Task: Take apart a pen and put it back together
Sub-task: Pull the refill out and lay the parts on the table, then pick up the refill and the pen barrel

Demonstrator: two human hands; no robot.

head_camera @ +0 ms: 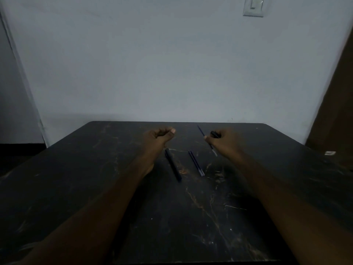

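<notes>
One black pen barrel and two thin blue rods lie on the dark counter. The right hand grips a third rod; the left hand curls, visibly empty.

Seemingly no legible text.

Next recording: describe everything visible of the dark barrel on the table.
The barrel is a slim, dark, plastic-looking tube, slightly thicker at its far end. It lies flat on the table, slanting from far-left to near-right, its far end close by the left hand. Neither hand holds it; its near tip is blurred.
</notes>
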